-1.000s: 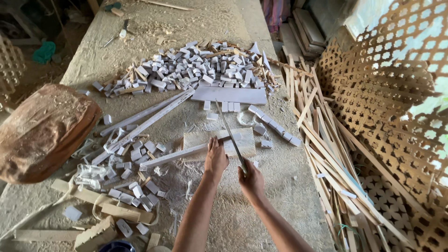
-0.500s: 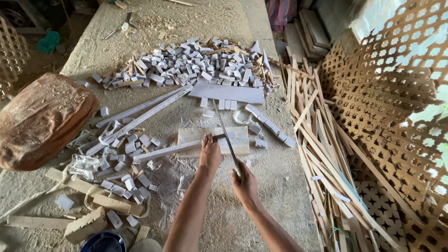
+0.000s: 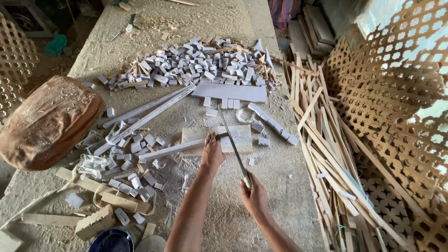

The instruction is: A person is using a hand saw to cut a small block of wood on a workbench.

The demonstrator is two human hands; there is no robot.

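Observation:
My left hand (image 3: pixel 212 153) presses a long pale wooden strip (image 3: pixel 172 150) down on a flat wooden block (image 3: pixel 233 139) in the middle of the dusty work surface. My right hand (image 3: pixel 254 196) grips the handle of a long thin blade (image 3: pixel 231 137). The blade reaches forward over the block, with its edge above the end of the strip by my left fingers. Small cut white pieces (image 3: pixel 135 142) lie scattered to the left of the block.
A big heap of small cut blocks (image 3: pixel 196 65) lies at the back, with a flat white board (image 3: pixel 228 92) in front. A brown bundle (image 3: pixel 46 121) sits at left. Loose slats (image 3: pixel 326 149) and lattice panels (image 3: pixel 396 107) fill the right side. A dark round container (image 3: pixel 112 240) stands near me.
The view has shifted slightly nearer. My right hand with the blade has risen a little and tilted over the block. My left hand stays on the strip.

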